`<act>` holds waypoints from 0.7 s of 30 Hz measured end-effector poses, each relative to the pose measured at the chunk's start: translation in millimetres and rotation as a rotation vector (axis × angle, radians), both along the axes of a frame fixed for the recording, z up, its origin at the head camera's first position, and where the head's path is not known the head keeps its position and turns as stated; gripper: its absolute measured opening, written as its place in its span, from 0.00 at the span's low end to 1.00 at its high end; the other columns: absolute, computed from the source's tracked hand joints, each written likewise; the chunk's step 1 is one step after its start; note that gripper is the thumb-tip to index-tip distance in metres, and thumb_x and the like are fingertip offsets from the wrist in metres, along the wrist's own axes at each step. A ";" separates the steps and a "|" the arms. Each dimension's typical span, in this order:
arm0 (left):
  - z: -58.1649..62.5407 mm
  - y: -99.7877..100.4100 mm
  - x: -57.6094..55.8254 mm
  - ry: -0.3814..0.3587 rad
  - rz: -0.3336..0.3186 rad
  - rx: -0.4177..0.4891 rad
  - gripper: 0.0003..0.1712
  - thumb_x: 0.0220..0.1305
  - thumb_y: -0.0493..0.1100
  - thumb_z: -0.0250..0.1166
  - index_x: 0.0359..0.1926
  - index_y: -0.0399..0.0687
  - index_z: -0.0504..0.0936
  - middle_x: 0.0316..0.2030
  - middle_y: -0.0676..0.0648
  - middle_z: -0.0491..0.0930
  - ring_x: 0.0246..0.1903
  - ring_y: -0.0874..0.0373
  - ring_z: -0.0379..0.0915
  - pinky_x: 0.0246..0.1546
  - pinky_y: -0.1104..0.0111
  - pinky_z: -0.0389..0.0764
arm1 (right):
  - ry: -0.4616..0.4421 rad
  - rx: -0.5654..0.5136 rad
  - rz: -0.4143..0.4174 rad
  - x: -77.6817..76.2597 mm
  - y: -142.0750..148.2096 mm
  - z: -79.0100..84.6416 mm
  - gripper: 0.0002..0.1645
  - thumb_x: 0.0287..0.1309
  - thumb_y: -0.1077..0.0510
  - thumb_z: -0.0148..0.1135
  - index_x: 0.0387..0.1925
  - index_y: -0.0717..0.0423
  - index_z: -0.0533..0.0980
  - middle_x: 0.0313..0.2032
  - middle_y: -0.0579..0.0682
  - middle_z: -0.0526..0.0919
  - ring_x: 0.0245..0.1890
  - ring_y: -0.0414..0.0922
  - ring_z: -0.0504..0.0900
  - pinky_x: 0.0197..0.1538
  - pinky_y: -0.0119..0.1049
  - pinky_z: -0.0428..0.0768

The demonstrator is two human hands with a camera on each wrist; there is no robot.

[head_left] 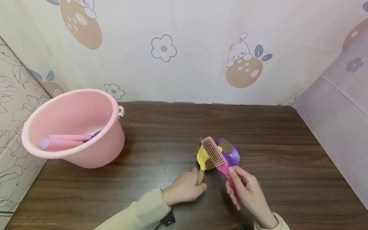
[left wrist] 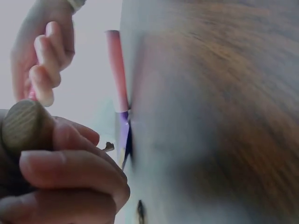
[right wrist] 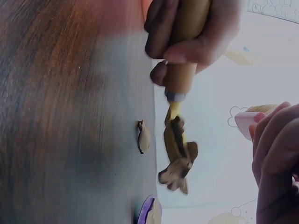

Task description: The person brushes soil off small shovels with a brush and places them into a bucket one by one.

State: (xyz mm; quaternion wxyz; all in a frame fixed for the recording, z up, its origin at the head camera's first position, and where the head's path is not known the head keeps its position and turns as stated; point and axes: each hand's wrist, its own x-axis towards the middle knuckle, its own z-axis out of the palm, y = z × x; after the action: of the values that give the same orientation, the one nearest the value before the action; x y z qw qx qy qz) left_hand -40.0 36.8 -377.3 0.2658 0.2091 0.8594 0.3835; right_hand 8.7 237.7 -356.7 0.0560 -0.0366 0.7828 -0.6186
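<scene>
One pink brush [head_left: 216, 156], two shovels in yellow [head_left: 202, 156] and purple [head_left: 233, 157], one pink bucket [head_left: 97, 150], two grips
All stand on one worktop [head_left: 161, 127]: the brush and both shovels right of centre in the head view, the left grip [head_left: 185, 188] and the right grip [head_left: 248, 191] below them, the bucket at left with at least two pink handles [head_left: 69, 137] inside. Of the brown pieces [head_left: 226, 147], one shows in the purple shovel, one lies alone mid-frame in the right wrist view; those around the yellow shovel overlap too much to count.

Pink brush [head_left: 222, 165] partly hides yellow scoop [head_left: 203, 157] (head view).
</scene>
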 end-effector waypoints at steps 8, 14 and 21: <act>9.1 -19.1 5.5 0.076 -0.002 0.069 0.15 0.61 0.44 0.56 0.22 0.51 0.60 0.25 0.49 0.64 0.18 0.63 0.55 0.18 0.72 0.61 | 0.022 0.012 0.005 -0.2 0.1 -0.2 0.18 0.74 0.59 0.38 0.32 0.69 0.67 0.16 0.54 0.72 0.06 0.41 0.69 0.05 0.36 0.67; 14.3 -29.7 10.1 0.086 0.039 0.090 0.13 0.60 0.44 0.57 0.26 0.49 0.61 0.22 0.53 0.60 0.18 0.63 0.57 0.17 0.72 0.62 | 0.023 0.037 -0.003 0.4 -0.3 -1.1 0.18 0.74 0.59 0.39 0.32 0.68 0.67 0.16 0.53 0.73 0.06 0.41 0.69 0.05 0.35 0.66; 21.8 -39.1 13.7 0.081 0.091 0.063 0.11 0.60 0.45 0.56 0.31 0.45 0.63 0.19 0.53 0.60 0.18 0.61 0.60 0.18 0.70 0.65 | 0.047 0.079 -0.015 1.9 -3.5 0.6 0.14 0.72 0.60 0.43 0.34 0.65 0.70 0.16 0.50 0.74 0.06 0.39 0.68 0.05 0.34 0.65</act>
State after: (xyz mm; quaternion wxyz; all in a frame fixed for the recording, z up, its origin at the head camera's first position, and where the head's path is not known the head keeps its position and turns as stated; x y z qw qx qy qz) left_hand -26.3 -2.2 -355.5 0.2064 0.1935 0.8656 0.4131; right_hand 10.6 234.2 -356.2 0.0345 -0.0428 0.8080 -0.5866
